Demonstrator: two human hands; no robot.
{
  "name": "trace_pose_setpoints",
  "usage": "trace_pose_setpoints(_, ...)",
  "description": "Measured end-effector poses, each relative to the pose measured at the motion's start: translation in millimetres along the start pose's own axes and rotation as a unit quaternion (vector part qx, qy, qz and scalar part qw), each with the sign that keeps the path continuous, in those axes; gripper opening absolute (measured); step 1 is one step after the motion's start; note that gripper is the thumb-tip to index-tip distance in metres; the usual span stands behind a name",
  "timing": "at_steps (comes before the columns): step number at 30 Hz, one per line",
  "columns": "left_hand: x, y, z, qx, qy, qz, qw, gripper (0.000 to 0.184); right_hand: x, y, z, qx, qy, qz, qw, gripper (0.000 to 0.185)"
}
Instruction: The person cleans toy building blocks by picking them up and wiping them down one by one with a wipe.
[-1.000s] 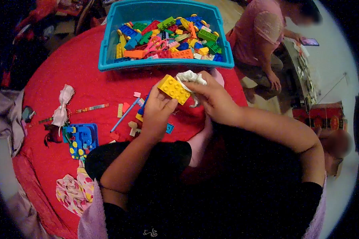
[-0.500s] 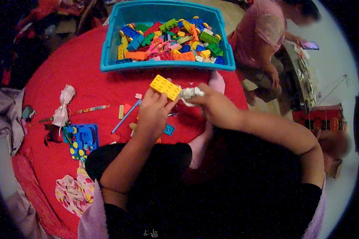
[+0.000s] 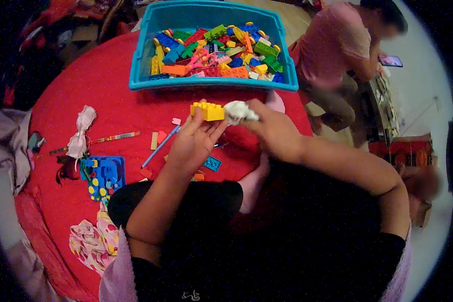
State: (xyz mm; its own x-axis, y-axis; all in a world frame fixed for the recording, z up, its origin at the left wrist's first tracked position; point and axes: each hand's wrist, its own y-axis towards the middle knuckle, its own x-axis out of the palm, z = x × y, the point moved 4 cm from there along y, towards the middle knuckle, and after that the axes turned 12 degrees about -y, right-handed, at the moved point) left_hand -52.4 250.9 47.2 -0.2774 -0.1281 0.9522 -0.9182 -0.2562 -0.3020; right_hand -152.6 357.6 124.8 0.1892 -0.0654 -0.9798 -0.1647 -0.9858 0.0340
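A yellow toy brick [image 3: 209, 111] with studs on top is held up in my left hand [image 3: 192, 141], thumb against its side. Close to the brick's right end, my right hand [image 3: 277, 128] grips a crumpled white cloth [image 3: 240, 110]; whether the cloth touches the brick is hard to tell. Both hands are above the red tablecloth [image 3: 151, 108], just in front of the turquoise bin [image 3: 211, 83]. Beneath them lie a blue stick [image 3: 160, 147] and a teal brick [image 3: 212, 163], with several small pieces partly hidden by my left forearm.
Many coloured bricks and pink scissors [image 3: 202, 59] fill the bin. To the left lie a blue toy board [image 3: 109, 173], a pale pink bow [image 3: 81, 132], a long thin stick [image 3: 118, 136] and a patterned cloth [image 3: 91, 241]. A person in pink [image 3: 332, 45] holds a phone [image 3: 390, 61] at right.
The yellow brick has been turned from its studded face towards its side. My left fingers have opened out under it, and the white cloth has shifted slightly up.
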Motion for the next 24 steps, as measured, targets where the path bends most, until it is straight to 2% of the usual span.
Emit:
trace_pose_setpoints(1, 8, -6, 2, 0.035, 0.049, -0.012, 0.998, 0.035, 0, -3, 4, 0.018, -0.044, 0.004, 0.999, 0.029)
trace_pose_setpoints(2, 16, -10, 3, 0.069, 0.097, -0.022, 0.993, 0.037, 1, -5, 5, 0.02, -0.043, 0.002, 0.999, 0.029)
trace_pose_setpoints(3, 19, -11, 0, 0.069, 0.096, -0.021, 0.993, 0.037, -3, -6, 6, 0.029, -0.008, 0.042, 0.999, 0.031)
trace_pose_setpoints(4, 22, -13, 0, 0.114, 0.221, -0.002, 0.969, 0.041, -7, -6, 6, 0.036, 0.029, 0.079, 0.996, 0.034)
trace_pose_setpoints(5, 24, -15, 2, 0.157, 0.341, 0.018, 0.927, 0.045, -11, -8, 3, -0.024, 0.024, 0.109, 0.993, 0.032)
trace_pose_setpoints(6, 20, -14, 2, 0.157, 0.341, 0.02, 0.927, 0.045, -11, -7, 1, -0.024, 0.025, 0.108, 0.994, 0.032)
trace_pose_setpoints(8, 15, -8, -2, 0.139, 0.469, -0.074, 0.869, 0.051, -11, -5, -11, -0.099, 0.117, 0.066, 0.986, 0.029)
trace_pose_setpoints(9, 12, -7, -6, 0.116, 0.447, -0.092, 0.882, 0.059, -13, -3, -12, -0.121, 0.079, 0.081, 0.986, 0.028)
trace_pose_setpoints(10, 10, -7, -9, 0.115, 0.45, -0.093, 0.881, 0.059, -15, -3, -12, -0.12, 0.079, 0.084, 0.986, 0.028)
trace_pose_setpoints(12, 12, -13, -30, -0.028, 0.422, -0.164, 0.891, 0.061, -14, -3, -8, -0.072, -0.041, 0.022, 0.996, 0.029)
trace_pose_setpoints(13, 15, -19, -37, -0.057, 0.496, -0.188, 0.846, 0.06, -13, -2, -4, -0.028, -0.029, 0.024, 0.999, 0.033)
trace_pose_setpoints(14, 19, -26, -42, -0.085, 0.565, -0.21, 0.794, 0.059, -7, -4, 0, -0.029, -0.027, 0.026, 0.999, 0.033)
trace_pose_setpoints(15, 29, -31, -39, -0.194, 0.683, -0.169, 0.683, 0.054, 1, -7, 13, 0.035, 0.011, 0.06, 0.997, 0.038)
trace_pose_setpoints(16, 18, -22, -32, -0.192, 0.685, -0.168, 0.683, 0.054, 2, -9, 21, 0.098, 0.049, 0.094, 0.99, 0.044)
trace_pose_setpoints(17, 3, -6, -19, -0.09, 0.689, -0.154, 0.703, 0.054, 4, -10, 25, 0.114, 0.079, 0.088, 0.986, 0.052)
trace_pose_setpoints(18, -3, 5, -4, 0.013, 0.685, -0.138, 0.715, 0.053, 3, -9, 25, 0.113, 0.08, 0.088, 0.987, 0.052)
trace_pose_setpoints(19, 23, 3, 15, 0.079, 0.611, -0.08, 0.783, 0.05, 0, -9, 22, 0.083, 0.078, 0.108, 0.988, 0.052)
trace_pose_setpoints(20, 46, 2, 34, 0.05, 0.642, 0.018, 0.765, 0.046, -3, -9, 19, 0.054, 0.076, 0.128, 0.987, 0.051)
trace_pose_setpoints(21, 60, -2, 44, 0.122, 0.551, -0.035, 0.825, 0.051, -4, -10, 18, 0.053, 0.077, 0.127, 0.987, 0.051)
trace_pose_setpoints(22, 71, -5, 48, 0.154, 0.491, -0.089, 0.853, 0.059, -4, -9, 16, 0.049, 0.082, 0.114, 0.989, 0.051)
trace_pose_setpoints(24, 65, -2, 59, 0.199, 0.452, -0.092, 0.865, 0.065, -4, -8, 16, 0.044, 0.085, 0.103, 0.99, 0.051)
